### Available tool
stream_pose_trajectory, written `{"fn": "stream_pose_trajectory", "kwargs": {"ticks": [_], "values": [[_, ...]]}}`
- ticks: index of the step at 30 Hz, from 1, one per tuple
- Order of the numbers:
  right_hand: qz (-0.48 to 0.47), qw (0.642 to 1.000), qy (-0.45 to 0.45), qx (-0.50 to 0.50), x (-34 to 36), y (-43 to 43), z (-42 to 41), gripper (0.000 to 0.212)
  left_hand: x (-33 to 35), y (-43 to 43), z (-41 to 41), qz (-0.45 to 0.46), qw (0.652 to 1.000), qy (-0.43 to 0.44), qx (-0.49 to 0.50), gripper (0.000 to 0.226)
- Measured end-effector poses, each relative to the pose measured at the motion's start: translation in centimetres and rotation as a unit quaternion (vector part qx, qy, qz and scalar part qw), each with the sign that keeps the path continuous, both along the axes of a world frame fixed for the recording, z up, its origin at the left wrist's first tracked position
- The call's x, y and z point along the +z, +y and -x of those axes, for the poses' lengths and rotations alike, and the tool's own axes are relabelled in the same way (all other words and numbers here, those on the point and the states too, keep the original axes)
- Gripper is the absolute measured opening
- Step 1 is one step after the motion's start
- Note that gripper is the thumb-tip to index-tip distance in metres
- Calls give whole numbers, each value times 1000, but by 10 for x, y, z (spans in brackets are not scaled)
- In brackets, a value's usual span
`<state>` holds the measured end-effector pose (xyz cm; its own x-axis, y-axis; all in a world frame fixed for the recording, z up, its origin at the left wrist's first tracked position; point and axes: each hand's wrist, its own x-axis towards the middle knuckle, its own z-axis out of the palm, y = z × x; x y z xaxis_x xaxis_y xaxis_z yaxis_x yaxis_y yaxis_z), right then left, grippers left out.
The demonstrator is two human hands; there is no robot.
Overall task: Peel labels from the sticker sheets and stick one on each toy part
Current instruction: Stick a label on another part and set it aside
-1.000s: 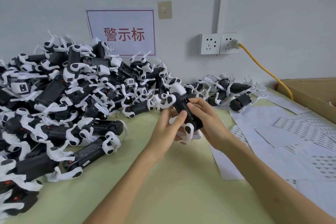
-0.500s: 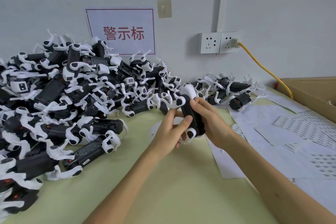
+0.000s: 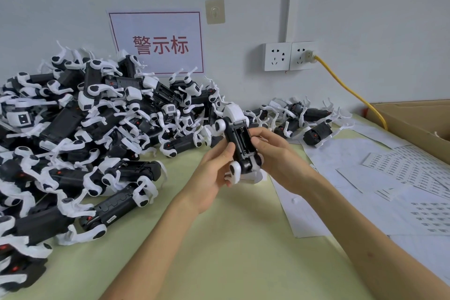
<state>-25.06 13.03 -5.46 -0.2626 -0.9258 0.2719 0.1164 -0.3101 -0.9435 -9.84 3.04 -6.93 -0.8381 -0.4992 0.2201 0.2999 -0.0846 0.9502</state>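
A black-and-white toy robot dog (image 3: 239, 140) is held upright above the table, belly side facing me, between both hands. My left hand (image 3: 216, 168) grips its left flank with the thumb on the black body. My right hand (image 3: 275, 153) grips the right flank, thumb and forefinger pressing near the battery bay. A large heap of the same toy parts (image 3: 80, 134) fills the table's left. Sticker sheets (image 3: 399, 173) lie on the right.
A smaller group of toy parts (image 3: 306, 119) lies by the wall behind my hands. A cardboard box (image 3: 418, 124) sits at far right. A yellow cable (image 3: 353, 92) runs from the wall sockets (image 3: 289, 56) to the box. The green table (image 3: 231, 251) stretches toward me.
Both hands have turned the toy more upright and raised it slightly; its belly now faces me. The piles and sheets have not moved.
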Motion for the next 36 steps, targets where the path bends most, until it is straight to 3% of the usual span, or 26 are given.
{"fn": "stream_pose_trajectory", "kwargs": {"ticks": [5, 8, 12, 16, 18, 21, 24, 28, 32, 34, 36], "values": [[2, 999, 34, 9, -3, -2, -1, 42, 2, -4, -2, -14, 1000, -21, 2, 66], [-4, 994, 92, -66, -2, -4, -4, 47, 2, -5, -5, -2, 999, -47, 9, 60], [6, 974, 166, -152, 0, -3, -16, 32, 4, -1, -4, 11, 999, -31, -7, 52], [6, 966, 138, -217, 1, -5, -13, 28, 7, -1, -1, -90, 995, 28, 34, 43], [-35, 944, 201, -260, -3, -4, -2, 27, 8, -9, -3, -145, 985, 43, 81, 41], [-166, 900, 335, -226, -14, -5, 11, 58, 9, -22, -8, -212, 966, 60, 138, 40], [-226, 878, 372, -199, -24, -9, 13, 60, 8, -27, -10, -236, 953, 67, 176, 40], [-155, 897, 332, -247, -21, -12, 12, 33, 9, -28, -11, -213, 953, 68, 203, 39], [-42, 922, 240, -302, -11, -6, 13, 33, 11, -24, -10, -168, 955, 27, 245, 43], [14, 924, 214, -317, -9, -3, 12, 31, 11, -22, -9, -190, 950, 15, 246, 53], [53, 922, 195, -330, -6, -2, 11, 31, 11, -21, -10, -222, 947, 8, 233, 46]]}}
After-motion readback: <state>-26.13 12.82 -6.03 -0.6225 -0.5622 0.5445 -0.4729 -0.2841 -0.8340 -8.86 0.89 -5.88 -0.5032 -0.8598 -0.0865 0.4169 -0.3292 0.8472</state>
